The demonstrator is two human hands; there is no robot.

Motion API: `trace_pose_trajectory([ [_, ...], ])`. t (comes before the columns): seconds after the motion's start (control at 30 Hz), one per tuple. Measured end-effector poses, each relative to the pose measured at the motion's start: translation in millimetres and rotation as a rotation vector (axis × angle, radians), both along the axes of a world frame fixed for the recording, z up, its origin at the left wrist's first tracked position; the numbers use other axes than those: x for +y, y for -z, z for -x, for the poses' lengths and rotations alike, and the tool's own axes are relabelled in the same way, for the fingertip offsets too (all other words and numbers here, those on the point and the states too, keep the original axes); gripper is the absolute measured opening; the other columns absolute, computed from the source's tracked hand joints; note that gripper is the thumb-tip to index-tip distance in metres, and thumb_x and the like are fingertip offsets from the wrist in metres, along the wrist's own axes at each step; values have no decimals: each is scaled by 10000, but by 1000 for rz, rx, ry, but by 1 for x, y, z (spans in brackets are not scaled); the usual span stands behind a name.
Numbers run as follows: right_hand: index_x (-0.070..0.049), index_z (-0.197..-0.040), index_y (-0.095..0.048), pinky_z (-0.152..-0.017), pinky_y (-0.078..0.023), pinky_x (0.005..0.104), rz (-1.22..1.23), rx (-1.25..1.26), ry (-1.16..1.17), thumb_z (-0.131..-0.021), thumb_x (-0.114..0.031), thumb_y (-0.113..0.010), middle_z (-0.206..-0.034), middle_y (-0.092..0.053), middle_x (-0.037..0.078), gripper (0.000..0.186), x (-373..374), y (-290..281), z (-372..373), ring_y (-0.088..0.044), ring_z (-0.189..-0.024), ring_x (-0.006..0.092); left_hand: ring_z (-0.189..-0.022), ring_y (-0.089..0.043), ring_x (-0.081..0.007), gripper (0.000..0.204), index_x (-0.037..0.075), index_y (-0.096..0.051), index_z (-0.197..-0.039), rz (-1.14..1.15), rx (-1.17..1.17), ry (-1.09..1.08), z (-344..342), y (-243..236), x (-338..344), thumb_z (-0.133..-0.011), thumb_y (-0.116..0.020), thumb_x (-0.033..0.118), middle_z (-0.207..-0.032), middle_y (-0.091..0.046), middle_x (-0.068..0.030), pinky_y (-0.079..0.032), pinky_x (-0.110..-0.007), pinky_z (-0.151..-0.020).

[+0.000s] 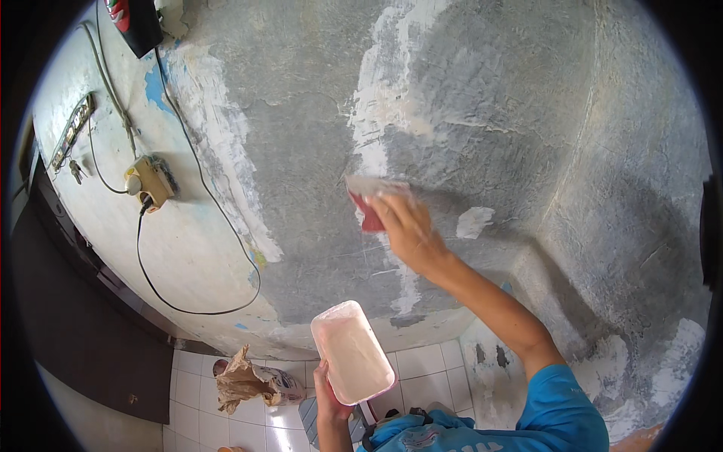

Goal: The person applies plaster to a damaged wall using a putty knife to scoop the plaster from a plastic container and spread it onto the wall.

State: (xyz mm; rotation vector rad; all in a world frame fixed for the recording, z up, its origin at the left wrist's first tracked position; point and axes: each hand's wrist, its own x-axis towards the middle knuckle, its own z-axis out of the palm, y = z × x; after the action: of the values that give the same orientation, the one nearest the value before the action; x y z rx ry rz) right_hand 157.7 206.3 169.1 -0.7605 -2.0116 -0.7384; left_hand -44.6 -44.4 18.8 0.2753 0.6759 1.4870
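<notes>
The grey wall point(301, 135) bears white streaks point(373, 105). On the blue shirt point(557, 407) pale lettering point(482, 447) shows, folded and partly cut off. The right arm point(489, 297) reaches up, elbow bent. A pinkish tub point(324, 339) of pale paste point(358, 358), low down, is gripped by the left hand point(331, 399). The right hand point(408, 226), blurred, has its fingers pinching a red-and-white scraper point(369, 218) over the wall's middle white streak

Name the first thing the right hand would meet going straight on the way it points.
Beyond the red scraper it holds, the right hand would likely meet the grey wall; whether the scraper already touches it is unclear.
</notes>
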Motion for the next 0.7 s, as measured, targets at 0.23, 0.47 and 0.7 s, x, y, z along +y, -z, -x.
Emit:
trace_pose_trajectory([
  [0.23, -54, -1362, -589, -1025, -475, 455, -309, 93, 197, -918, -11, -611, -1300, -584, 120, 447, 28, -110, -4, -552, -1250, 301, -1207, -626, -276, 503, 82, -495, -1418, -26, 28, -3, -1, 4, 2, -1018, -490, 387, -1343, -616, -103, -534, -449, -1010],
  [0.47, -40, -1349, -572, -1012, -477, 444, -61, -35, 48, -902, 0, -602, -1253, -604, 126, 450, -2, 10, -10, -574, -1165, 293, -1218, -623, -270, 533, 76, -483, -1435, -30, 57, -20, -1, -3, 3, -1020, -485, 410, -1356, -611, -103, -525, -442, -1024],
  [0.7, -8, -1310, -566, -939, -490, 277, 1256, 1018, -805, -1054, -182, -603, -1199, -662, 26, 312, -94, -30, -35, -617, -1072, 92, -1269, -596, -262, 557, 79, -451, -1473, -77, 134, 40, -9, -19, 8, -1032, -454, 421, -1401, -585, -102, -517, -437, -1047],
])
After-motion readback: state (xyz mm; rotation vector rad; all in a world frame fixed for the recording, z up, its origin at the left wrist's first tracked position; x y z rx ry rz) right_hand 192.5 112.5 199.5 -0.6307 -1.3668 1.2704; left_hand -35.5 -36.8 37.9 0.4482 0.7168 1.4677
